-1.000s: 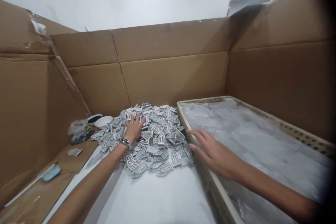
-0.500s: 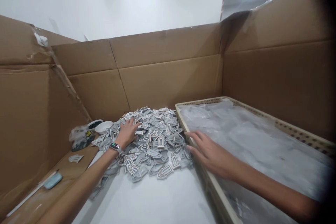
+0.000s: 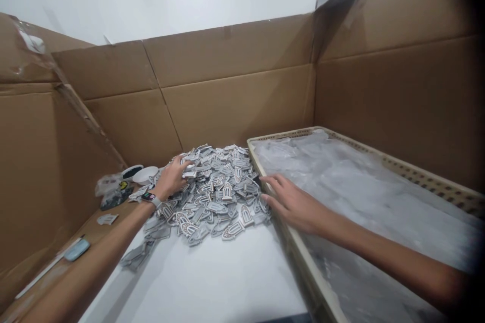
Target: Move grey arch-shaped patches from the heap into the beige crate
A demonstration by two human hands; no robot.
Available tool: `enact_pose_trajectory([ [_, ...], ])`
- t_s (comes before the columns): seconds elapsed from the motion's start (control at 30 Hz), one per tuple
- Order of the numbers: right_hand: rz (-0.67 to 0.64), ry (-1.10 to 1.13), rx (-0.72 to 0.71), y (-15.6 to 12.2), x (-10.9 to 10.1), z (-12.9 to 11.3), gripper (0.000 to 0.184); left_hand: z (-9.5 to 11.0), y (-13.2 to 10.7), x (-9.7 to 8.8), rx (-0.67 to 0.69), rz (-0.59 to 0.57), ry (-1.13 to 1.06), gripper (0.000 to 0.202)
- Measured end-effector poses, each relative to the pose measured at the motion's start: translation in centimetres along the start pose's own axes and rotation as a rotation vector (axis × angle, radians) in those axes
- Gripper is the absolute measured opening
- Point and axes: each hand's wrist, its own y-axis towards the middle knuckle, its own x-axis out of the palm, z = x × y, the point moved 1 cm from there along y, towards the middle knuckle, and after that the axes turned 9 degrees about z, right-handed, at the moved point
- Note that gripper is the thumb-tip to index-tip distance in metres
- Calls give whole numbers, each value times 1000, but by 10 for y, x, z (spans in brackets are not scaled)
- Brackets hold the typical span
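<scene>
Head view: left hand (image 3: 171,179) is lying fingers-spread on the full pile of clips (image 3: 215,189), right hand (image 3: 291,204) is resting flat, gripping nothing, on the tray (image 3: 417,174) near-left rim; no clips are showing in the tray.

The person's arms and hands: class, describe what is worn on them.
Both forearms are bare, with no sleeves or gloves in view. The left hand has a wristband with a small dark screen showing coloured marks. The right hand wears nothing visible.
</scene>
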Motion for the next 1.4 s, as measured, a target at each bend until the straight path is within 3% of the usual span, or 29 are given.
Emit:
enact_pose_trajectory([
  [0.13,12,-8,-1,-1,1,1,48,-7,5,-3,-35,39,-113,61],
  [0.3,-2,-15,16,0,1,1,50,-20,15,-8,-109,195,-395,54],
  [0.47,0,-22,11,0,1,-1,51,-28,23,-16,-247,317,-685,48],
  [0.57,20,-35,-6,0,-1,-2,50,-19,24,-19,-387,407,-939,51],
  [0.7,79,-76,-44,18,-5,-3,48,18,23,-21,-747,481,-1451,65],
  [0.77,120,-54,-50,37,-6,-5,46,46,24,-19,-825,483,-1626,66],
  [0.83,134,65,-21,63,-7,-9,46,75,28,-15,-861,469,-1764,63],
  [0.97,166,385,132,113,-7,-18,53,131,39,-2,-869,333,-1981,57],
  [1.07,258,385,187,135,-11,-21,40,162,48,7,-830,273,-2068,53],
  [1.17,326,322,218,144,-18,-18,25,182,59,14,-824,261,-2113,58],
  [1.4,513,352,252,149,-29,-5,23,210,85,20,-929,230,-2357,63],
])
